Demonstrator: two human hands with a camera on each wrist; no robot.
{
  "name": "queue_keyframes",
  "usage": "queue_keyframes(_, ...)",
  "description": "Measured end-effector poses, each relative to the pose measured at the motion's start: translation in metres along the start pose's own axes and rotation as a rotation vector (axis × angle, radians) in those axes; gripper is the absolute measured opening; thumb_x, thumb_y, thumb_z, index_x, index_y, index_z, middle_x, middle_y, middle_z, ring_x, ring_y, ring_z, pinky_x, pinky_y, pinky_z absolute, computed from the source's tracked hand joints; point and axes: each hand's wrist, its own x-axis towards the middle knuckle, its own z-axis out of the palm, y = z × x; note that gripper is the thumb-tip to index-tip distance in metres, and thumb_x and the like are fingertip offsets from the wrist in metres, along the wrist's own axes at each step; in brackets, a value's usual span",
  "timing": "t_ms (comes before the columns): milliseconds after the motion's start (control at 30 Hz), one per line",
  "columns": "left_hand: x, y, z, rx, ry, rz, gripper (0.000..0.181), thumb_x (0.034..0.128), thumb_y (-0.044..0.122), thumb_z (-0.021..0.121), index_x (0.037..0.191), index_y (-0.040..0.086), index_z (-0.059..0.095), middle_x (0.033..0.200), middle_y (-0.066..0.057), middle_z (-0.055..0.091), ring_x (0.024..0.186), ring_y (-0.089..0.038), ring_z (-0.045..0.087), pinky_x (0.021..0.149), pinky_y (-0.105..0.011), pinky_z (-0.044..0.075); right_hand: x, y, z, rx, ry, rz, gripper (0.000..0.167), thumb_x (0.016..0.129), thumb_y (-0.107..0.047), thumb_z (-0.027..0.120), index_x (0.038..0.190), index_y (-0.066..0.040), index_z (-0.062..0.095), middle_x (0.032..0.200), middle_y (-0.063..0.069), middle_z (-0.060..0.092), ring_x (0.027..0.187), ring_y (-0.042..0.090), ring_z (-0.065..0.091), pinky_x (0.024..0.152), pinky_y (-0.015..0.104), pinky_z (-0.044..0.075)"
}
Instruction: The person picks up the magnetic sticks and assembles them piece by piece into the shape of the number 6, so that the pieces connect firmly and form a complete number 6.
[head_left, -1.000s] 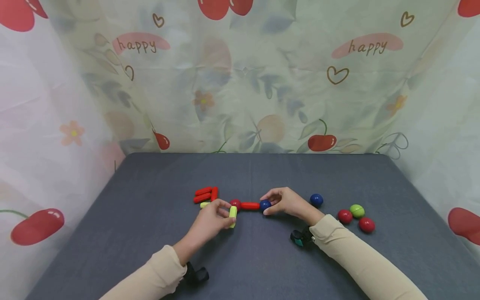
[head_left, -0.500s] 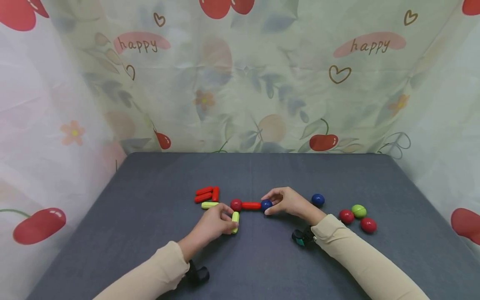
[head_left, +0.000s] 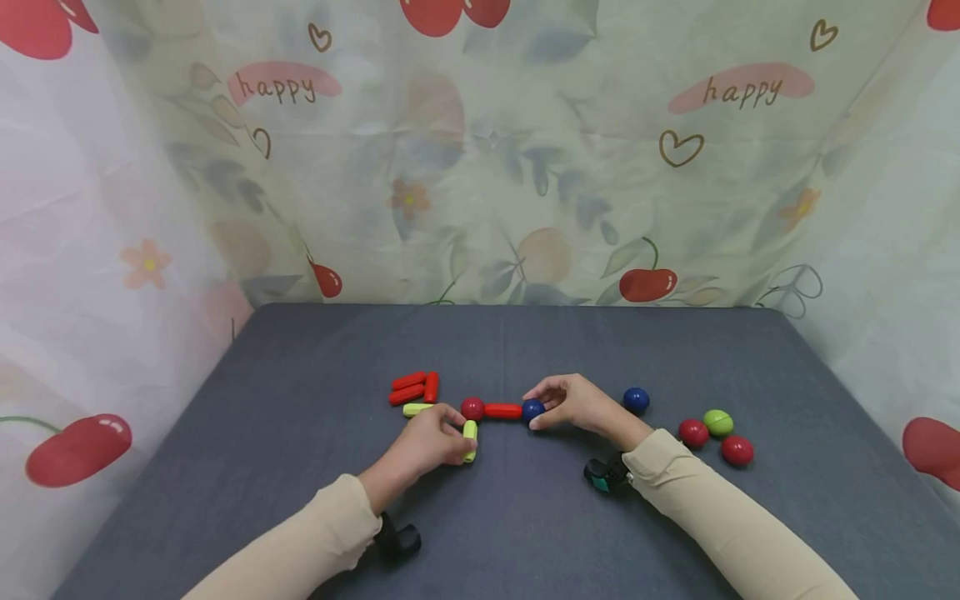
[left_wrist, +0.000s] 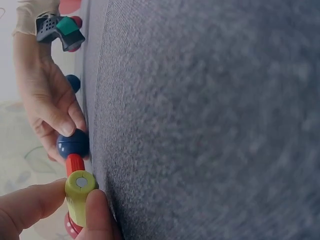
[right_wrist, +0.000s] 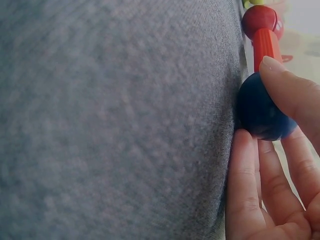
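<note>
In the head view, my left hand (head_left: 429, 442) pinches a yellow-green rod (head_left: 470, 442) between thumb and fingers. The left wrist view shows a pale round spot on the near end of this rod (left_wrist: 80, 195). Its far end is close to a red ball (head_left: 472, 408); whether they touch I cannot tell. A ridged red rod (head_left: 502, 412) links that ball to a blue ball (head_left: 532, 410) in a straight line. My right hand (head_left: 573, 406) holds the blue ball, its thumb over the top in the right wrist view (right_wrist: 262, 110) and its fingers around the side.
Several red rods (head_left: 408, 388) and another yellow-green rod (head_left: 418, 410) lie behind my left hand. To the right sit a loose blue ball (head_left: 636, 401), two red balls (head_left: 737, 451) and a green ball (head_left: 717, 422). A dark grey cloth covers the table (head_left: 525, 525); patterned curtains (head_left: 487, 167) surround it.
The yellow-green rod, which overlapped the red ball in view a second ago, came down toward the front and then edged back slightly toward the ball. My right hand keeps its hold.
</note>
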Motion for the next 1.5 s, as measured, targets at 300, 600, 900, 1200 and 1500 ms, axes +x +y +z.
queue_keyframes(300, -0.0012, 0.0033, -0.0029, -0.013, -0.006, -0.006, 0.031, 0.0827, 0.009, 0.075, 0.107, 0.000, 0.057, 0.083, -0.009, 0.068, 0.063, -0.013, 0.064, 0.068, -0.031, 0.056, -0.0009, -0.0012, -0.0006, 0.009, -0.005, -0.002, 0.037, 0.073, -0.014, 0.085, 0.107, -0.010, 0.071, 0.102, 0.004, 0.068, 0.088, 0.017, 0.059, 0.082, 0.030, 0.052)
queue_keyframes(600, -0.0008, 0.0042, -0.0017, -0.034, -0.006, -0.004, 0.031, 0.0817, 0.006, 0.075, 0.105, -0.002, 0.057, 0.081, -0.009, 0.070, 0.063, -0.013, 0.065, 0.067, -0.031, 0.057, 0.0005, -0.0002, -0.0010, 0.016, -0.010, 0.002, 0.037, 0.073, -0.014, 0.085, 0.107, -0.010, 0.071, 0.102, 0.004, 0.068, 0.088, 0.017, 0.059, 0.081, 0.029, 0.052)
queue_keyframes(900, 0.0004, 0.0031, -0.0020, -0.062, -0.010, 0.006, 0.029, 0.0804, 0.004, 0.075, 0.102, -0.002, 0.057, 0.078, -0.009, 0.070, 0.062, -0.012, 0.064, 0.065, -0.031, 0.057, 0.0023, 0.0020, -0.0010, 0.007, -0.004, 0.019, 0.037, 0.073, -0.015, 0.085, 0.107, -0.011, 0.071, 0.101, 0.004, 0.067, 0.088, 0.017, 0.058, 0.081, 0.028, 0.052)
queue_keyframes(1200, 0.0016, 0.0036, -0.0024, -0.064, -0.008, 0.007, 0.029, 0.0798, 0.003, 0.075, 0.101, -0.002, 0.057, 0.077, -0.009, 0.069, 0.060, -0.012, 0.063, 0.064, -0.030, 0.057, 0.0011, -0.0004, -0.0015, 0.012, -0.006, 0.011, 0.036, 0.074, -0.014, 0.085, 0.107, -0.010, 0.071, 0.101, 0.004, 0.067, 0.087, 0.017, 0.058, 0.080, 0.028, 0.051)
queue_keyframes(1500, 0.0000, 0.0028, -0.0025, -0.070, -0.019, 0.000, 0.030, 0.0799, 0.003, 0.075, 0.103, -0.003, 0.056, 0.080, -0.010, 0.069, 0.062, -0.013, 0.063, 0.064, -0.031, 0.057, 0.0010, 0.0004, 0.0000, -0.016, 0.006, 0.011, 0.036, 0.074, -0.016, 0.085, 0.108, -0.012, 0.072, 0.102, 0.003, 0.066, 0.089, 0.017, 0.058, 0.083, 0.030, 0.052)
